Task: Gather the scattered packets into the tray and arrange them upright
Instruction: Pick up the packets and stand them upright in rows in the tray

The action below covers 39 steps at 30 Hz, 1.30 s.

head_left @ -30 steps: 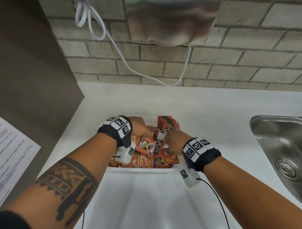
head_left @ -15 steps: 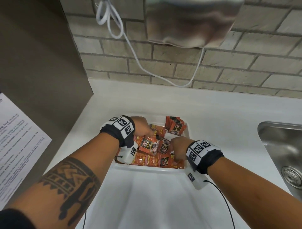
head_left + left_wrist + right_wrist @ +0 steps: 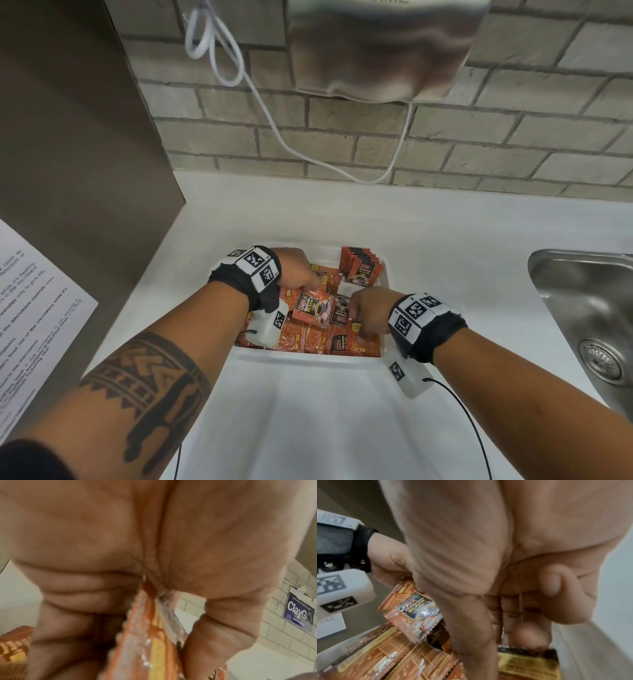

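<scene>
A white tray (image 3: 386, 274) on the counter holds many orange coffee packets (image 3: 305, 337), most of them lying flat. A short row of packets (image 3: 361, 270) stands upright in its far right corner. My left hand (image 3: 317, 282) is over the tray's left half and pinches a small bundle of packets (image 3: 149, 635) by one edge between thumb and fingers. My right hand (image 3: 359, 334) reaches down at the tray's near right, fingers curled, thumb and fingers pinching a packet (image 3: 529, 662). The held bundle (image 3: 418, 612) shows beside it.
A steel sink (image 3: 589, 308) is sunk into the white counter (image 3: 445, 233) to the right. A metal unit (image 3: 380, 48) and a looping white cable (image 3: 274, 130) hang on the brick wall behind. A brown panel (image 3: 68, 137) with a printed sheet (image 3: 30, 315) stands at the left.
My right hand has come from beside the upright row toward me, down to the near right packets. My left hand stays in place with its bundle.
</scene>
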Each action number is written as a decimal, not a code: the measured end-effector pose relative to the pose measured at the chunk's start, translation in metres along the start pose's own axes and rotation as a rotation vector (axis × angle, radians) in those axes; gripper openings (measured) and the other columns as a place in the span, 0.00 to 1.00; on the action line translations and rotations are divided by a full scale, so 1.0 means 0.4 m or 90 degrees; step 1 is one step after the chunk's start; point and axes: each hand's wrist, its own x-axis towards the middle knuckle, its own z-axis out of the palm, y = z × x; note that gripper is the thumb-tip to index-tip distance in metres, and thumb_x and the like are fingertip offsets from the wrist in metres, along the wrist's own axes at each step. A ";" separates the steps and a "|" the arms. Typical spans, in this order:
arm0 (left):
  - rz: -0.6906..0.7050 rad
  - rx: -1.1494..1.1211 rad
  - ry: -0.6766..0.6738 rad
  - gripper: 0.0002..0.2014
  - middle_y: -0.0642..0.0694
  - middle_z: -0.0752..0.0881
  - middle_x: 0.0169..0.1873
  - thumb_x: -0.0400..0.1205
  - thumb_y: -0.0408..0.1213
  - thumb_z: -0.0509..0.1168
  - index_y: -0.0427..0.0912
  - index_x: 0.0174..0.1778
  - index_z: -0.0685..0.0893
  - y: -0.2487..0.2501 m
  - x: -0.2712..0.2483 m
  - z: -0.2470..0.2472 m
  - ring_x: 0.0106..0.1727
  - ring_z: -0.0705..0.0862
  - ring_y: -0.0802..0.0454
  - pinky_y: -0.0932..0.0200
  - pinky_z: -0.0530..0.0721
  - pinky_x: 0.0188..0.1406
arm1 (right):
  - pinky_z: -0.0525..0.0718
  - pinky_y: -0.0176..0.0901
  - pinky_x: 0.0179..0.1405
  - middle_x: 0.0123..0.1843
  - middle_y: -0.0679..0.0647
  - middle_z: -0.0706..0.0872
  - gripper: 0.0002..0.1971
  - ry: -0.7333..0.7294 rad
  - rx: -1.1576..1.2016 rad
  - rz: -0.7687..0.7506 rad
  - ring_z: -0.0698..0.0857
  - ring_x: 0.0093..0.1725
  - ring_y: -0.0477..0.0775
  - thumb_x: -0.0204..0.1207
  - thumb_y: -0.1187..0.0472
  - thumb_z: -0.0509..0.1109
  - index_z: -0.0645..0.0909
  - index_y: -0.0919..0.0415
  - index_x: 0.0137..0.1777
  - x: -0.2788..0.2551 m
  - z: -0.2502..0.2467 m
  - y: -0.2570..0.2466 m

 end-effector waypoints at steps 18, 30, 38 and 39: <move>0.013 -0.016 0.002 0.12 0.48 0.68 0.29 0.79 0.41 0.66 0.43 0.34 0.71 0.001 -0.019 0.011 0.31 0.65 0.50 0.57 0.64 0.31 | 0.83 0.43 0.48 0.48 0.55 0.83 0.14 0.019 -0.022 0.001 0.81 0.48 0.54 0.78 0.52 0.75 0.82 0.63 0.52 -0.001 0.002 0.003; 0.020 0.005 -0.006 0.13 0.48 0.67 0.30 0.81 0.42 0.65 0.42 0.35 0.72 0.002 -0.030 0.012 0.31 0.65 0.52 0.58 0.63 0.29 | 0.86 0.43 0.53 0.61 0.59 0.88 0.17 0.056 0.020 0.000 0.87 0.59 0.57 0.76 0.60 0.74 0.85 0.66 0.64 -0.007 0.009 0.010; 0.013 -0.004 -0.008 0.15 0.49 0.65 0.28 0.81 0.41 0.65 0.43 0.32 0.69 0.004 -0.025 0.010 0.30 0.63 0.53 0.58 0.61 0.28 | 0.87 0.43 0.53 0.57 0.56 0.90 0.16 0.065 0.013 -0.015 0.88 0.55 0.54 0.76 0.59 0.74 0.87 0.64 0.62 -0.018 0.017 0.008; 0.011 -0.009 -0.006 0.14 0.49 0.66 0.28 0.80 0.41 0.66 0.43 0.33 0.70 0.003 -0.024 0.011 0.30 0.64 0.52 0.58 0.62 0.29 | 0.87 0.42 0.51 0.57 0.56 0.90 0.15 0.061 0.013 -0.016 0.88 0.54 0.54 0.77 0.59 0.74 0.87 0.64 0.61 -0.018 0.019 0.007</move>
